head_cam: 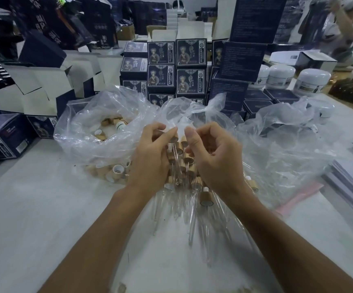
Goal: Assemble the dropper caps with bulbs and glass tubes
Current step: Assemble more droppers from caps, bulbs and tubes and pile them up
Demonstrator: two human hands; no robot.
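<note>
Pinching a wooden dropper cap (pixel 173 138), left hand (pixel 150 157); box (pixel 161 53) lettering illegible.

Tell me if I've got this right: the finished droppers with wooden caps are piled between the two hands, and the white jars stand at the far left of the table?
Not quite. In the head view the white jars stand at the far right of the table, not the left. The droppers with wooden caps are indeed piled between the left hand and the right hand.
</note>
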